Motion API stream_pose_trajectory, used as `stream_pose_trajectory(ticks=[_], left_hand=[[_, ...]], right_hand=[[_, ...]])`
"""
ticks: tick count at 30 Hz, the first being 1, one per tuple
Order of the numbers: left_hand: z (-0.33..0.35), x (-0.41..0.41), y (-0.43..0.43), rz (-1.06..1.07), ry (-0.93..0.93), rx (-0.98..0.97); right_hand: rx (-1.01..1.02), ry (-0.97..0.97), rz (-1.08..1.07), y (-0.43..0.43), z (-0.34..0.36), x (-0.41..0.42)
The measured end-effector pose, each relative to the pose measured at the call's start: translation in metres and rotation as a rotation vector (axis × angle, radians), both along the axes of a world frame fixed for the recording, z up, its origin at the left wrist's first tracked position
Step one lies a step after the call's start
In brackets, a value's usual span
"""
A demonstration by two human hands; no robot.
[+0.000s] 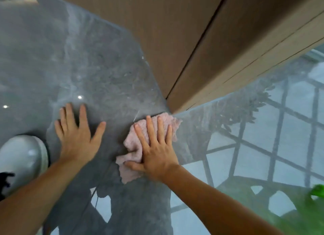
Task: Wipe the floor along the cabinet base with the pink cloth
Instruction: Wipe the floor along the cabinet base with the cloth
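Observation:
A crumpled pink cloth (135,147) lies on the glossy grey floor (98,73), its far end touching the corner of the brown wooden cabinet base (175,41). My right hand (156,148) presses flat on the cloth, fingers spread and pointing toward the cabinet corner. To its left, my left hand (78,131) rests flat on the bare floor with fingers apart, holding nothing.
A white shoe (22,157) stands at the left edge beside my left forearm. Green plant leaves (312,208) blur into the lower right corner. The floor to the right mirrors a window grid (280,138). The cabinet's two faces meet at the corner above the cloth.

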State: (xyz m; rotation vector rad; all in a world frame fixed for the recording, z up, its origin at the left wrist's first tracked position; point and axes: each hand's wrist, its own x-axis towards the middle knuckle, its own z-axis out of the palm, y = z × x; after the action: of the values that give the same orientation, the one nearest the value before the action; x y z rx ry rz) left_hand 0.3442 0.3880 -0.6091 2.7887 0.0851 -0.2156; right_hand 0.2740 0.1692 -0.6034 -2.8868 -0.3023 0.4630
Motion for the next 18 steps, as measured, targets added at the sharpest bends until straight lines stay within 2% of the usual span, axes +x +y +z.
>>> stream_pose_trajectory(ticks=[2,5,13,18], left_hand=[[-0.005,-0.004,0.008,-0.064,-0.008,0.121],[-0.014,-0.004,0.006,-0.085,-0.047,0.189],[-0.010,-0.004,0.007,-0.041,-0.067,0.172],[-0.011,-0.006,0.007,-0.045,-0.083,0.189]], right_hand=[[-0.013,-0.071,0.098,0.007,-0.001,0.027],[-0.050,-0.102,0.099,0.016,-0.006,0.081],[-0.037,-0.076,0.009,0.051,-0.010,0.252],[-0.048,-0.082,0.016,0.047,-0.005,0.239]])
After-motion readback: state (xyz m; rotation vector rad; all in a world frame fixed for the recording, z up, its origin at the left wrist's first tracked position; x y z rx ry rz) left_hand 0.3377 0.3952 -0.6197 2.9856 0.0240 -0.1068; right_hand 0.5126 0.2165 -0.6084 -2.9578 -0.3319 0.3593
